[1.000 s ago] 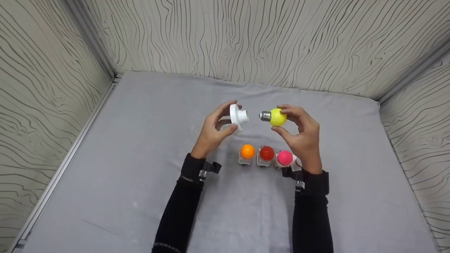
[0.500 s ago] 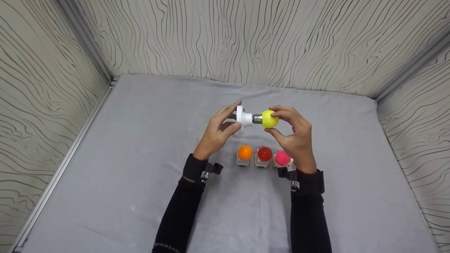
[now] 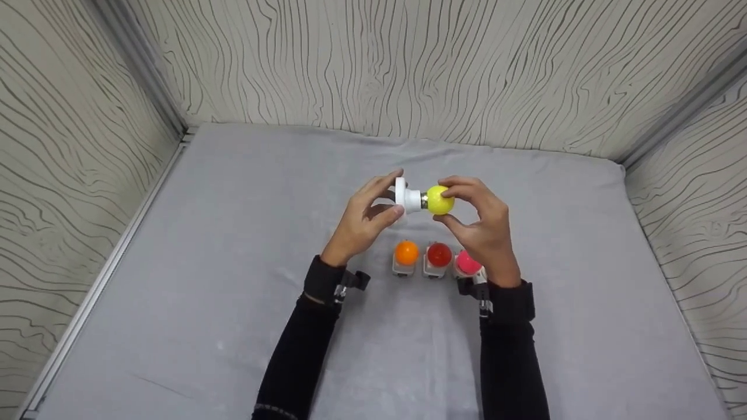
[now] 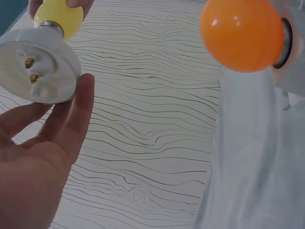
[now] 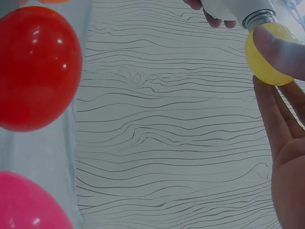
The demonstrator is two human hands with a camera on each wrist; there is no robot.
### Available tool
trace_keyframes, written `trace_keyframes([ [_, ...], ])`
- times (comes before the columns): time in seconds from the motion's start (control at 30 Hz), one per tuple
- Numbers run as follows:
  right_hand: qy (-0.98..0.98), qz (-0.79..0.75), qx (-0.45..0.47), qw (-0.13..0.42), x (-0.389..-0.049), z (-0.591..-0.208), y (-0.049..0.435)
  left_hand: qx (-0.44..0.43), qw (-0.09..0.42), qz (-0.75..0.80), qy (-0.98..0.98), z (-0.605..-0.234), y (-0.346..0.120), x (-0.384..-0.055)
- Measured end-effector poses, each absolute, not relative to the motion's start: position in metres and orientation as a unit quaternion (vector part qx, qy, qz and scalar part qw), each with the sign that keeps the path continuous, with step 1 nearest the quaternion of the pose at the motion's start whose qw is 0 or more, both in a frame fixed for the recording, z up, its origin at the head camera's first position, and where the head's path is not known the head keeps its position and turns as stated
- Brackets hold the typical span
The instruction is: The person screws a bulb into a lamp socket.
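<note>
My left hand grips a white lamp holder by the rim of its round base, thumb on the near side and fingers on the far side. In the left wrist view the hollow back of the lamp holder shows two brass screws. My right hand pinches a yellow light bulb between thumb and fingers. The bulb's metal screw base is partly inside the holder's mouth, with a short silver band visible between them. In the right wrist view the thumb lies across the yellow bulb.
On the grey cloth, just nearer than the hands, stand an orange bulb, a red bulb and a pink bulb in white sockets, in a row. The right wrist partly covers a white thing beside the pink one. Patterned walls enclose the table.
The yellow bulb has moved left to the lamp holder, and its screw base has entered the mouth. The holder has shifted slightly right. Both hands keep their grips.
</note>
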State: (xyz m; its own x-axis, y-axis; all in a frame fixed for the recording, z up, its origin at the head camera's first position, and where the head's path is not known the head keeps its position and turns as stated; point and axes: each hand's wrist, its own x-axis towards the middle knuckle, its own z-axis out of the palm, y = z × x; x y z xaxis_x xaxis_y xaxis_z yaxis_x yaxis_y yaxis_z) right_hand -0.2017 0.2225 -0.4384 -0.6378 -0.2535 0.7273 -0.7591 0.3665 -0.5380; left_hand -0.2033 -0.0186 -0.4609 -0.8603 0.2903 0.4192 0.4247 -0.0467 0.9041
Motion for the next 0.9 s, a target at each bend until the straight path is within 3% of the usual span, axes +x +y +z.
trace_keyframes([
  [0.9, -0.779, 0.506, 0.307, 0.208, -0.1982, -0.4364, 0.2268, -0.308, 0.095, -0.677, -0.661, -0.4608, -0.0225, -0.2031],
])
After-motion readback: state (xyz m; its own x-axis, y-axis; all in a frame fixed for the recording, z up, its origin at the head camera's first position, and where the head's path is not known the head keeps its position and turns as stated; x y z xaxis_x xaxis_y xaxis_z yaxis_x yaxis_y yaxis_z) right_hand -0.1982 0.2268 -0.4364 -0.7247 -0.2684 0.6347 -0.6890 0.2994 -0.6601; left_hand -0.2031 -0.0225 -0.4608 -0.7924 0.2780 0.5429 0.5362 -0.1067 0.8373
